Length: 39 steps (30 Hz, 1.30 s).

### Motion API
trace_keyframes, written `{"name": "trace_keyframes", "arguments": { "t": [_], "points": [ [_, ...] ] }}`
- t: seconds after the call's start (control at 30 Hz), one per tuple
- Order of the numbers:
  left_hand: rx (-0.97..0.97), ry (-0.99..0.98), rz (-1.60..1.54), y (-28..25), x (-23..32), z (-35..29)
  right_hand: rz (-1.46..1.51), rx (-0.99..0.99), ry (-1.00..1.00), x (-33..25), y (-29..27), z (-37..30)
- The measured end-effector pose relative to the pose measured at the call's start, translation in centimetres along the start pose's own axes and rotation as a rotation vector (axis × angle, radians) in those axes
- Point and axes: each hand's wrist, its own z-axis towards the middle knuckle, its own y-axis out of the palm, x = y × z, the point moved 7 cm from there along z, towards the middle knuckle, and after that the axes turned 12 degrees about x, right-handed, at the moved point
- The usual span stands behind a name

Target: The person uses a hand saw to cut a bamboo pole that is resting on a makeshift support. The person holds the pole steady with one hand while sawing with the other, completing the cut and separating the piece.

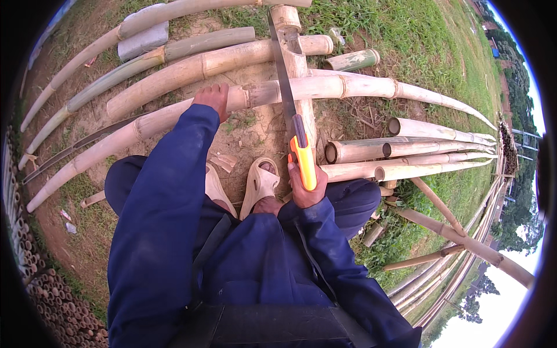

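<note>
A long pale bamboo pole [258,94] lies crosswise in front of me. My left hand [213,100] is closed on its top, left of the saw. My right hand [307,199] grips the yellow and orange handle of a hand saw [303,155]. The saw's dark blade points away from me and crosses the pole right of my left hand. From this angle, how deep the teeth sit in the bamboo cannot be made out. Beneath the pole, near the blade, runs a thick notched bamboo support [297,62].
Other bamboo poles [185,68] lie beyond the held one, near a grey block [143,36]. A short greenish piece [353,60] rests on the grass. Several hollow poles [360,152] extend to my right. Stacked bamboo [64,304] fills the lower left. My sandalled feet [259,187] stand near the support.
</note>
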Motion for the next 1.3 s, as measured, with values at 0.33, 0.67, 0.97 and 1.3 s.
{"name": "trace_keyframes", "arguments": {
  "t": [0.33,0.67,0.97,1.3],
  "points": [
    [0.050,0.018,0.005,0.1,-0.5,-0.9,-0.140,-0.016,-0.063,0.7,-3.7,-5.9],
    [0.087,0.031,0.019,-0.2,-0.1,-0.8,-0.155,-0.018,-0.095,-0.8,-3.2,-5.9],
    [0.115,0.040,0.032,0.0,0.0,-0.7,-0.108,-0.056,-0.021,0.6,-4.6,-7.5],
    [0.055,-0.007,-0.001,0.4,-0.5,-1.0,-0.106,-0.008,-0.030,-1.0,-4.0,-6.5]
  ]
}}
